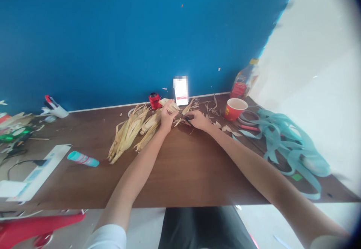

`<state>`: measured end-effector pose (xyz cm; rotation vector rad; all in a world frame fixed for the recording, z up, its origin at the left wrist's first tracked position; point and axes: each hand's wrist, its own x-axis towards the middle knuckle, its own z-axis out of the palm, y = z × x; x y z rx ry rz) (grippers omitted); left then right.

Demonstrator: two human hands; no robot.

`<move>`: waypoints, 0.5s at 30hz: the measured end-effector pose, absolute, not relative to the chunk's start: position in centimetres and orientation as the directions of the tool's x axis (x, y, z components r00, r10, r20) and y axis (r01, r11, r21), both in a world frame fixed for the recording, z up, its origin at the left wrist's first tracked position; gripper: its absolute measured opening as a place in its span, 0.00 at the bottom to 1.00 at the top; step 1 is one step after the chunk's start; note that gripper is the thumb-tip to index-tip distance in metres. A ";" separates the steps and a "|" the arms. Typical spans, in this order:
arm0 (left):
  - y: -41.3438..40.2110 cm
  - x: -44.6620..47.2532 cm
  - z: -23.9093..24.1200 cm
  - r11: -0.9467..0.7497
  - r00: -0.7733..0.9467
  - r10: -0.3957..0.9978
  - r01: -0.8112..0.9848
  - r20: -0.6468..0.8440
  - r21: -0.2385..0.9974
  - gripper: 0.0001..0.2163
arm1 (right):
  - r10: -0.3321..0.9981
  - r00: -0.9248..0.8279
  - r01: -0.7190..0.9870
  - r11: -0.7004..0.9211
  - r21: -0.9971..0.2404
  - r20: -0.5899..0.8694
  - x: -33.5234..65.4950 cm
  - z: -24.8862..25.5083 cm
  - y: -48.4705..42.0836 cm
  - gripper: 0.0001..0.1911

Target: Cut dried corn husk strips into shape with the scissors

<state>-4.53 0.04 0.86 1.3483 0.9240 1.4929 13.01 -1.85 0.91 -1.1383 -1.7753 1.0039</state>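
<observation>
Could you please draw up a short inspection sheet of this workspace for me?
Surface: brown wooden tabletop, strewn with husk scraps.
Job's things: left hand holds dried corn husks; right hand holds a small dark tool, possibly scissors; husk bundles lie nearby.
Clutter: red cup, teal strips, teal tube.
Grips: both hands bare, close together.
Cables: black cable at the table's left end.
Surroundings: blue wall, white wall.

Craft workshop, wooden table (186, 170), dried husks (126, 136)
</observation>
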 end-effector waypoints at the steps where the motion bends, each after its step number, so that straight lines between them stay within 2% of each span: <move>1: 0.1 -4.5 0.8 -0.316 -0.010 0.948 -0.124 0.318 0.940 0.36 | 0.937 -0.286 0.319 0.289 -0.903 0.199 12.9 0.8 -1.8 0.10; 7: 0.0 -4.5 0.9 -0.300 -0.018 0.954 -0.128 0.300 0.945 0.37 | 0.947 -0.249 0.313 0.278 -0.908 0.204 12.6 0.9 -2.2 0.10; 15: -0.1 -4.0 0.8 -0.316 -0.040 0.949 -0.148 0.313 0.937 0.39 | 0.958 -0.144 0.418 0.285 -0.862 0.247 11.9 0.7 -2.5 0.10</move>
